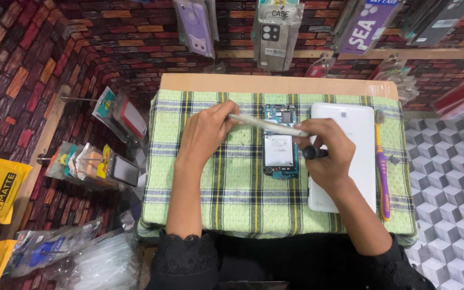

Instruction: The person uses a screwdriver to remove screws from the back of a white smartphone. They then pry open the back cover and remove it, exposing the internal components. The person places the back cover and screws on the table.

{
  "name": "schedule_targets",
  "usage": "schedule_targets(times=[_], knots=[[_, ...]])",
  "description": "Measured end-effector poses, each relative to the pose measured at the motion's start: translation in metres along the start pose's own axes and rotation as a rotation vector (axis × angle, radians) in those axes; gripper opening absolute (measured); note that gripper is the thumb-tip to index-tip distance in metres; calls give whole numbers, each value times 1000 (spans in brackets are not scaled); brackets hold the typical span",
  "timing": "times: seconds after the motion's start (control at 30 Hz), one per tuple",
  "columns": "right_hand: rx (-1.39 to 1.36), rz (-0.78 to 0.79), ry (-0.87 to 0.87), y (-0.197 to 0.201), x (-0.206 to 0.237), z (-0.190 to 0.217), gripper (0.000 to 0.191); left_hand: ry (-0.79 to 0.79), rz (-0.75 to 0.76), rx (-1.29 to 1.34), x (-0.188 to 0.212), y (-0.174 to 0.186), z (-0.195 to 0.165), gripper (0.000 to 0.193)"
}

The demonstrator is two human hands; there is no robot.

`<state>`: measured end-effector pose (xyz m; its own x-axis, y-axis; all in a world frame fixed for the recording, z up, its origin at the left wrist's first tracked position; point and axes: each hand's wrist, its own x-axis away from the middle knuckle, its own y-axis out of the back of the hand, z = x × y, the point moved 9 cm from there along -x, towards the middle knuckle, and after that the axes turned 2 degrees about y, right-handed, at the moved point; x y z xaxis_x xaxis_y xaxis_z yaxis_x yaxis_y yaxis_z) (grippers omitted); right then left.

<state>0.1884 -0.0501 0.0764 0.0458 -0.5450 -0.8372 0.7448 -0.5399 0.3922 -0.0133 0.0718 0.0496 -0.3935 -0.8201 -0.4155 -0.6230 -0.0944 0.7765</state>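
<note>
Over the opened phone (pixel 280 142) on the green checked cloth (pixel 232 188), the left hand (pixel 208 131) and right hand (pixel 326 153) both pinched a thin metal strip (pixel 267 125), the right also clasping a black-handled tool (pixel 312 153), keeping it level above the circuit board.

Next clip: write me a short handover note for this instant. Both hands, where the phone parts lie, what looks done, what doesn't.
Left hand: grips one end of a thin pale strip held across the work.
Right hand: grips the strip's other end and a black-handled tool.
Opened phone: lies on the green plaid cloth between the hands, back off, circuit board and white panel showing.
White tablet: face down, right of the phone, partly under the right hand.
Toothbrush: along the cloth's right edge.
Done: phone opened. Left: the phone is not yet closed.
</note>
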Motion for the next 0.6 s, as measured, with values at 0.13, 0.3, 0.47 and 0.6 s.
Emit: schedule_targets(times=[0.13,0.3,0.47,0.6], knots=[[-19,-107,-197,11,1,-15,27,0,-5,59,0,2,-3,26],[1,-109,-267,13,0,-18,24,201,115,382,2,-9,8,28],[61,-40,-142,6,-6,-3,27,211,97,569,-1,-12,11,33],[150,-61,-211,10,-8,-8,18,376,-48,379,0,-3,42,33]])
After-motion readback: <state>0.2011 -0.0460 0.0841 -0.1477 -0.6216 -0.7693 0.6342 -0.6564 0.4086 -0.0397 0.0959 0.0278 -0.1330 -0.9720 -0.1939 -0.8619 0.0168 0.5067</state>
